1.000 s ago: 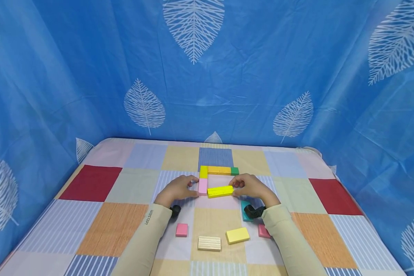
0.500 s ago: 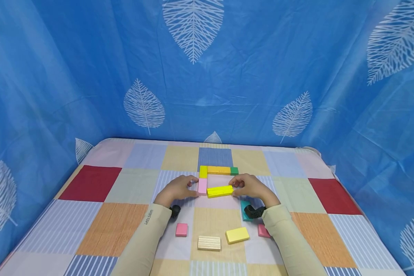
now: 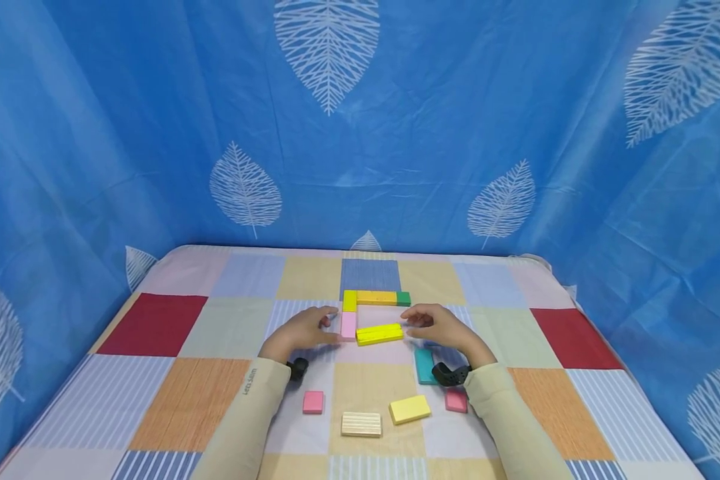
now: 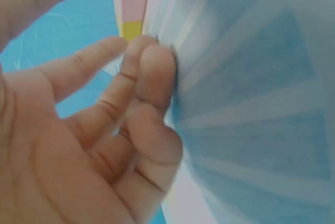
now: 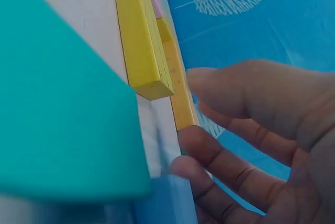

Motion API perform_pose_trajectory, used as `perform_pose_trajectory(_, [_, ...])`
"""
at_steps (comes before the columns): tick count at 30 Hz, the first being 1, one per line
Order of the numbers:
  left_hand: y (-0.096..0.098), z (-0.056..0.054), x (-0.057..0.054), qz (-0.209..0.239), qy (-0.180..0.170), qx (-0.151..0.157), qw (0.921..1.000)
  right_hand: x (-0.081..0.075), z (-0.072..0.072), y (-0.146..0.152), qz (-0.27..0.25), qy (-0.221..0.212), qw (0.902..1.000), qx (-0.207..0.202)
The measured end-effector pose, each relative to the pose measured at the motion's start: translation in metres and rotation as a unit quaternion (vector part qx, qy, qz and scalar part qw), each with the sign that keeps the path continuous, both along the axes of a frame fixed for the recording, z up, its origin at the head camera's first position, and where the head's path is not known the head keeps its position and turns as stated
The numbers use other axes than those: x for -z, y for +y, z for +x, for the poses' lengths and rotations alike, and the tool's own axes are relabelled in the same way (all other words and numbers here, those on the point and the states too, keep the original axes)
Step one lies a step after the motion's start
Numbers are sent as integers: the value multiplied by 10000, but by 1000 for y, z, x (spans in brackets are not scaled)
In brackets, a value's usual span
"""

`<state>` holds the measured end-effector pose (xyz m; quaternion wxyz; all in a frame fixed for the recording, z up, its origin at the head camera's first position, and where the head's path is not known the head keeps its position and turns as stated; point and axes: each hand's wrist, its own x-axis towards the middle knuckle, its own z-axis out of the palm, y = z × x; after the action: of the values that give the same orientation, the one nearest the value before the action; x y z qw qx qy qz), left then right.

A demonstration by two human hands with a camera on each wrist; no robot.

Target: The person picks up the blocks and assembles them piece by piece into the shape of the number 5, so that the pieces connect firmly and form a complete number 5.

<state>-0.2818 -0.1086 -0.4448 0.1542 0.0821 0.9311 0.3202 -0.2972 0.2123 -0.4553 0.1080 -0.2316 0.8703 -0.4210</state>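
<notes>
A pink block [image 3: 349, 327] lies in line with a short yellow block [image 3: 350, 301], with a long orange block [image 3: 376, 298] and a green block [image 3: 403, 299] running right from it. A long bright yellow block [image 3: 379, 334] lies slightly slanted at the pink block's near end. My left hand [image 3: 303, 331] rests beside the pink block, thumb and index finger spread close to its side; I cannot tell whether they touch it. Just off the yellow block's right end is my right hand [image 3: 438, 327], fingers apart and holding nothing. In the right wrist view a gap separates that yellow block [image 5: 138, 41] from the thumb.
Nearer me lie a teal block [image 3: 425, 367], two pinkish-red blocks [image 3: 313, 402], a pale yellow block [image 3: 410, 409] and a ridged wooden block [image 3: 361, 424]. The teal block [image 5: 63, 119] looms large in the right wrist view. A blue curtain [image 3: 360, 167] surrounds the patchwork-covered table [image 3: 216, 413].
My right hand has let go of the long yellow block and drawn slightly right. My left hand has eased a little away from the pink block. The head view has shifted slightly.
</notes>
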Motion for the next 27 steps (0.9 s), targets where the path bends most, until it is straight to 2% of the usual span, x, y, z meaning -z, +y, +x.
perform_pose_trajectory(4, [-5, -1, 1, 538, 266, 182, 9980, 1, 3, 7, -86, -30, 9994, 322])
perform_pose_trajectory(9, [-10, 2, -1, 1271, 601, 355, 9894, 4, 6, 21, -264, -117, 9977, 612])
perform_pose_trajectory(14, [-11, 7, -6, 1527, 771, 505, 9840, 8, 6, 36, -393, -291, 9958, 779])
perform_pose_trajectory(18, [-14, 14, -7, 1658, 897, 664, 9798, 10, 6, 45, -415, -625, 9923, 988])
perform_pose_trajectory(23, [-20, 25, -5, 1756, 1037, 1050, 9733, 10, 6, 53, -546, -1017, 9875, 1072])
perform_pose_trajectory(27, [-28, 36, -4, 1821, 864, 1420, 9691, 10, 7, 56, -671, -1082, 9874, 943])
